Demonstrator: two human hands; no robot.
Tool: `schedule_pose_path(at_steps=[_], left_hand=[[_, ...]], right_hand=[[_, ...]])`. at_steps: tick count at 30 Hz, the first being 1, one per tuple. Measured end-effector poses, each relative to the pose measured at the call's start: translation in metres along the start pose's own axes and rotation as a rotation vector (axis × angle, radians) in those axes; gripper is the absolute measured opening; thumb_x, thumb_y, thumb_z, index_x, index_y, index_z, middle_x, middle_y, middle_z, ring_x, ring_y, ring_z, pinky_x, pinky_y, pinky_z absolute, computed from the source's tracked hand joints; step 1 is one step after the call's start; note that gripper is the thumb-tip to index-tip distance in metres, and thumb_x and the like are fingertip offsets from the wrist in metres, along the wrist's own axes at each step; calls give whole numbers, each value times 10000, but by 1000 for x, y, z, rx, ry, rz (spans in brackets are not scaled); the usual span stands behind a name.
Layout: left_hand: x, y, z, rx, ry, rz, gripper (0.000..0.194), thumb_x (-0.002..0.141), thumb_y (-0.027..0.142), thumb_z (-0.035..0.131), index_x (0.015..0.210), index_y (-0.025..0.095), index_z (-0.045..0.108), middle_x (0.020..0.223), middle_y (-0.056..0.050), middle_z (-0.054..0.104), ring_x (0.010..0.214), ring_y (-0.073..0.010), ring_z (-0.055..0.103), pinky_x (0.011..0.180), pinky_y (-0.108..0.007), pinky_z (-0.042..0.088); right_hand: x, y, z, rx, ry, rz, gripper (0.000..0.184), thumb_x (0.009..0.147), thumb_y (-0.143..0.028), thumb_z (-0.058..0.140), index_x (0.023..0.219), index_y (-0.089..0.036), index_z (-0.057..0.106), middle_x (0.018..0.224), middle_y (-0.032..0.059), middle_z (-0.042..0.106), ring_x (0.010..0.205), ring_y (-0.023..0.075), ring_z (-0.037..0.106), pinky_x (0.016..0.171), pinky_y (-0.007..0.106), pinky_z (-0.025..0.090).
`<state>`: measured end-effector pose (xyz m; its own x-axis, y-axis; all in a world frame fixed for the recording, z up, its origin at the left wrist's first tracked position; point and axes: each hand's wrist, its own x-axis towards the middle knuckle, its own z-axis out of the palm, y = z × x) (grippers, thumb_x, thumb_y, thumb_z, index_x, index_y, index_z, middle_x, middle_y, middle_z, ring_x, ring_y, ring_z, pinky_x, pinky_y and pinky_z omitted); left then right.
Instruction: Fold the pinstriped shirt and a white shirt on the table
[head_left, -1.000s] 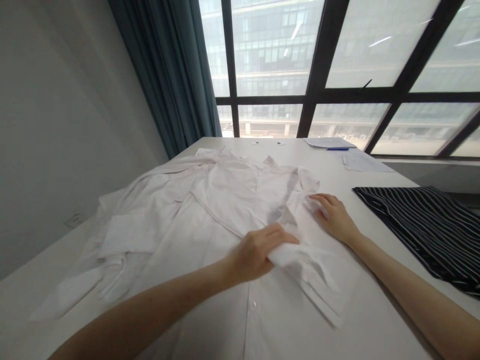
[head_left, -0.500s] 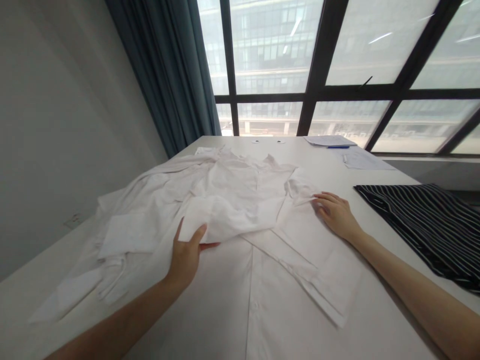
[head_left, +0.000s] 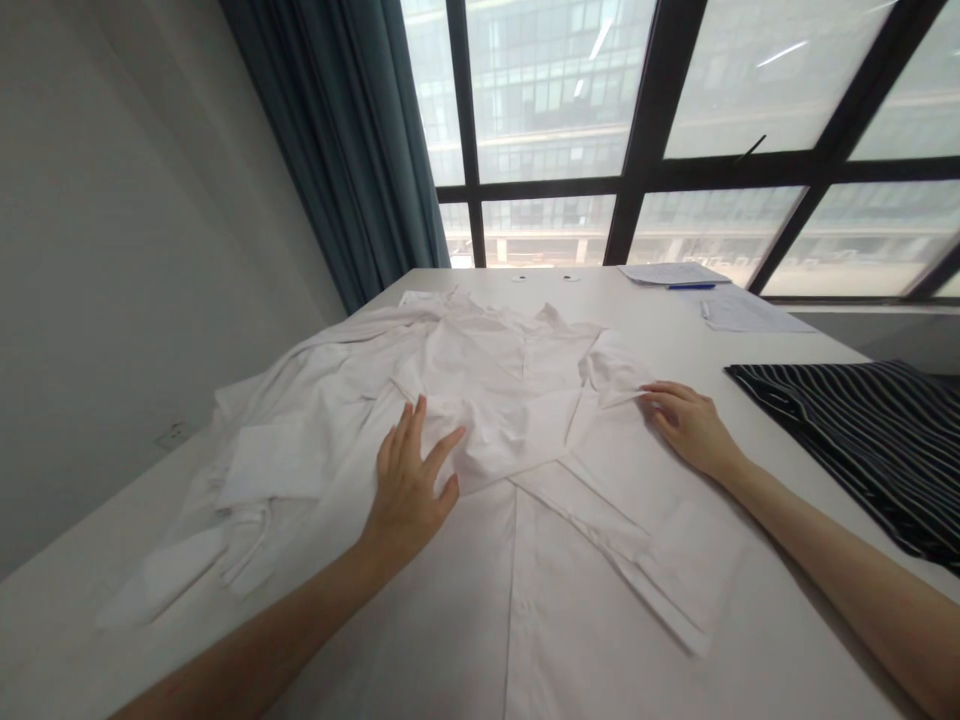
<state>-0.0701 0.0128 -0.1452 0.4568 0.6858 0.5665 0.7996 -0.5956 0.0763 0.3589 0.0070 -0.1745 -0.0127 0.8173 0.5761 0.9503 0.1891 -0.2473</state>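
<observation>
A white button-up shirt [head_left: 544, 600] is spread over the table, its placket running toward me. Folded cloth and a sleeve lie across its upper part. My left hand [head_left: 409, 485] rests on the folded cloth with its fingers spread, gripping nothing. At the right side, my right hand [head_left: 691, 432] has its fingertips pinched on the edge of the white cloth near the shoulder. Its palm hovers over or lies on the fabric; I cannot tell which. More crumpled white cloth with a cuff [head_left: 274, 462] spreads out left of my left hand.
A black striped cloth [head_left: 847, 430] lies at the table's right. Papers [head_left: 671, 273] and a blue pen [head_left: 691, 287] are at the far right corner. Beyond the white table [head_left: 600, 300] stand a blue curtain [head_left: 352, 130] and windows. A grey wall [head_left: 150, 250] borders the left.
My left hand has let go of the folded cloth's near edge, moved forward and right, and spread its fingers on the cloth. My right hand keeps its place on the shirt. The view shifted slightly.
</observation>
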Motion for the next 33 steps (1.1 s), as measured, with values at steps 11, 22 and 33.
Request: schedule_pose_path(at_steps=[11,22,33], left_hand=[[1,-7,2,-60,-252,160,592,873,315,586,1444,209,476,1516,-125,478,1446,-341,363,1157,-571,274],[8,-15,4,-370,-115,-98,348,807,128,459,1125,212,572,1119,-45,748,1142,-229,656,1154,-498,353],[10,-21,-2,-587,272,-438,243,839,413,575,869,215,712,891,-24,747,1216,-294,582,1041,-416,448]], right_hand=[[0,2,0,-7,8,-36,294,865,-234,481,1024,-219,727,1170,90,724,1112,280,650,991,482,484],[0,-6,-6,-45,-49,-104,281,896,-279,465,1002,-263,725,1213,58,719,1202,297,614,952,504,461],[-2,-7,-7,4,-55,-168,317,930,-284,445,1151,-240,668,1253,90,701,1197,271,624,950,469,435]])
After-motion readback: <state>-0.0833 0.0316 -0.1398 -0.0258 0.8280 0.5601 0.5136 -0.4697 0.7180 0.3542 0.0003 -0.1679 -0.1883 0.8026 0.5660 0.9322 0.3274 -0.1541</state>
